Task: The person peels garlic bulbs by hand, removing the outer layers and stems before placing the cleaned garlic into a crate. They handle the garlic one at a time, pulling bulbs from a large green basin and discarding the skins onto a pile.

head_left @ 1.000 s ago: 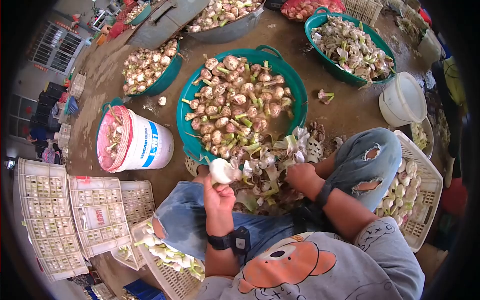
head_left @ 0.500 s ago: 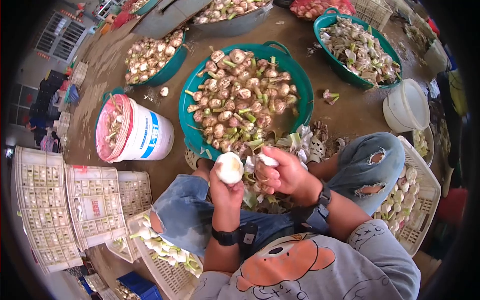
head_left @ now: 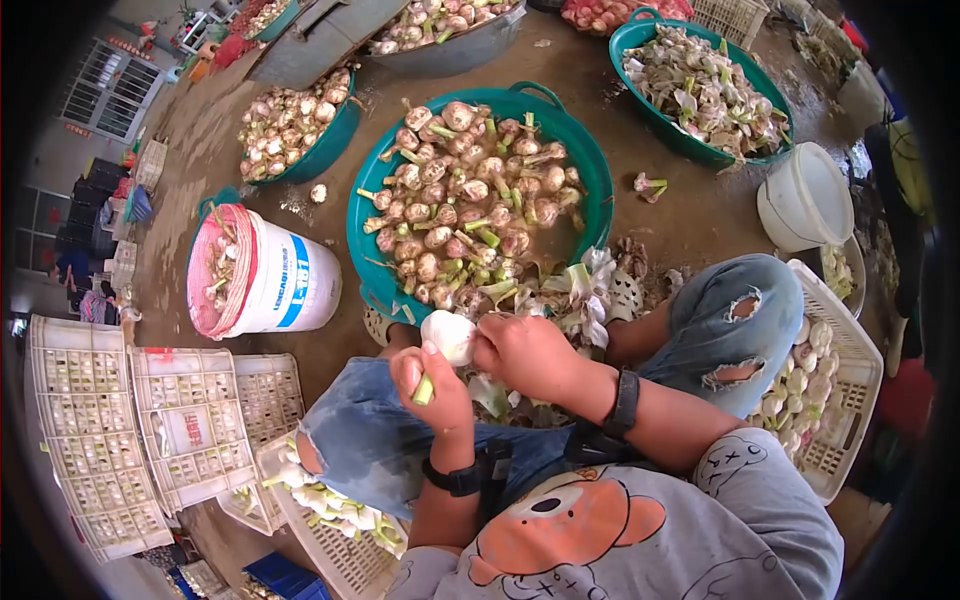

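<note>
From my remote seat, I see the left hand [head_left: 440,385] with its grip closed on a white garlic bulb [head_left: 448,337], near the green basin [head_left: 597,190]; the right hand [head_left: 535,350] touches it, any pinch hidden; steady left hold, light right touch serve best.

R hand [head_left: 535,355], down by the peelings [head_left: 586,302] 1 s ago and up but just apart from the garlic bulb [head_left: 449,338] w/ a white bit pinched ½ s ago, is now in at the bulb's R side, fingertips against it, white bit no longer visible. L hand [head_left: 447,402] has rolled the bulb vs. ½ s ago: root end no longer faces the cam & green stem [head_left: 423,390] now pokes out below the grip.
</note>
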The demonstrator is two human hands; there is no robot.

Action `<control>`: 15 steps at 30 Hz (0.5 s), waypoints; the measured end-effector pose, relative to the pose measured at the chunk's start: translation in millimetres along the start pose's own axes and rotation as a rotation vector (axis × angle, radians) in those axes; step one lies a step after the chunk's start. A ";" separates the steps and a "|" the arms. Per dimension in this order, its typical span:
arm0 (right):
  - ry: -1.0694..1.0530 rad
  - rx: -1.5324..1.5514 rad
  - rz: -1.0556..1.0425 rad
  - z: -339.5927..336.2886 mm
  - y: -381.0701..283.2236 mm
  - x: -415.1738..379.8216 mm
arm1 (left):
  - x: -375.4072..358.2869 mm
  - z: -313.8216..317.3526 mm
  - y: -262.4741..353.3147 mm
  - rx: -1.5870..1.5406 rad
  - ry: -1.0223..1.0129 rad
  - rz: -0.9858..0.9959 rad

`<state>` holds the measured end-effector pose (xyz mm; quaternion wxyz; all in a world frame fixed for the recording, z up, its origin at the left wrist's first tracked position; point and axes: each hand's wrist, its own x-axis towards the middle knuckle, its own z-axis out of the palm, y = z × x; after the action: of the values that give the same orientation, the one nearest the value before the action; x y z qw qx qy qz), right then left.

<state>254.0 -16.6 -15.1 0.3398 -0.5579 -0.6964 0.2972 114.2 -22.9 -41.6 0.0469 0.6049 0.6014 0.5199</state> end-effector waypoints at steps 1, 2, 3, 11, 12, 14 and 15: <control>-0.014 -0.003 0.018 4.4 4.6 -0.2 | -3.8 -0.4 -1.4 -0.085 -0.010 -0.231; -0.078 -0.085 0.051 10.6 17.5 -0.1 | -2.2 -2.8 2.9 -0.080 -0.007 -0.235; -0.139 -0.167 0.080 16.1 35.6 -0.8 | 3.7 -5.8 10.5 -0.451 0.000 -0.646; -0.268 0.137 0.040 0.3 -0.3 10.4 | 26.2 -29.1 5.0 -1.008 0.117 -1.196; -0.334 0.105 0.042 -0.2 0.0 20.4 | 27.1 -47.5 -5.2 -1.263 0.146 -1.114; -0.378 -0.048 0.021 4.5 24.0 40.6 | 43.0 -84.3 5.5 -1.986 0.152 -0.841; -0.316 -0.211 -0.029 18.8 52.9 50.9 | 50.5 -99.6 -3.8 -2.435 -0.025 -0.598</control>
<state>261.8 43.1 -60.9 0.1699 -0.5268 -0.7764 0.3013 30.0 -39.3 30.1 0.6961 0.0139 -0.1556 0.7007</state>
